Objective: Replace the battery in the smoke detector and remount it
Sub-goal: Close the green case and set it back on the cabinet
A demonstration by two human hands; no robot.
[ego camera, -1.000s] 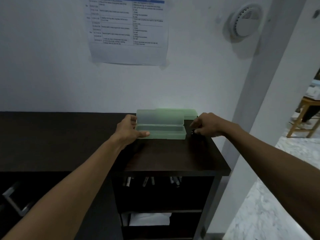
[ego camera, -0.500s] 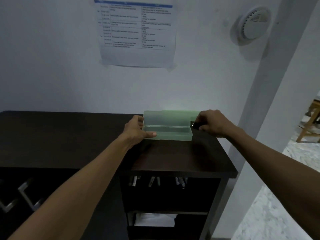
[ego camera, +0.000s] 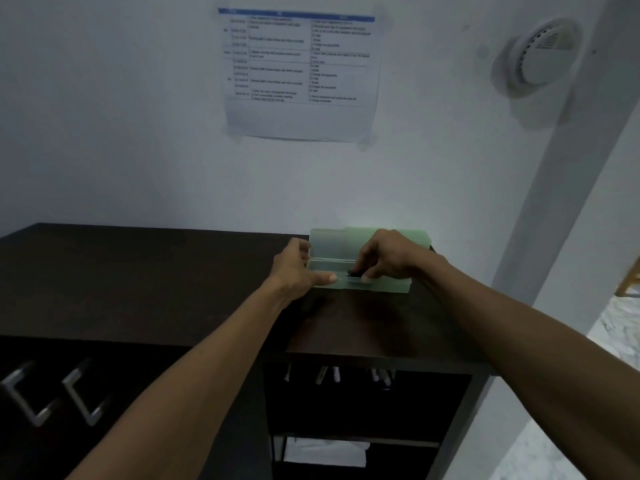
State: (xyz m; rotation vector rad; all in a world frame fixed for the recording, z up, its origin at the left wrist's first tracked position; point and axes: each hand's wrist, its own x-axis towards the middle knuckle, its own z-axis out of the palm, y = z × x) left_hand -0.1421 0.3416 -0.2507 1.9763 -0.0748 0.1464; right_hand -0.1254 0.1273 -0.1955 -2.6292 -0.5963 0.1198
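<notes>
A round white smoke detector (ego camera: 540,57) is mounted on the wall at the upper right. A translucent green plastic case (ego camera: 332,249) stands on the dark cabinet top (ego camera: 173,271) with its lid raised. My left hand (ego camera: 298,271) grips the case's left end, thumb along its front rim. My right hand (ego camera: 388,258) is over the case's open tray, fingertips pinched on a small dark battery (ego camera: 354,273) just above the tray.
A printed schedule sheet (ego camera: 299,74) is taped to the wall above the case. A white pillar (ego camera: 571,202) rises right of the cabinet. Open shelves below hold pens (ego camera: 336,375) and white paper (ego camera: 325,453). Two metal handles (ego camera: 52,393) sit lower left.
My right hand has moved left from beside the case's right end to over the open tray, carrying the small dark battery. My left hand has stayed on the case. The view has shifted down and right.
</notes>
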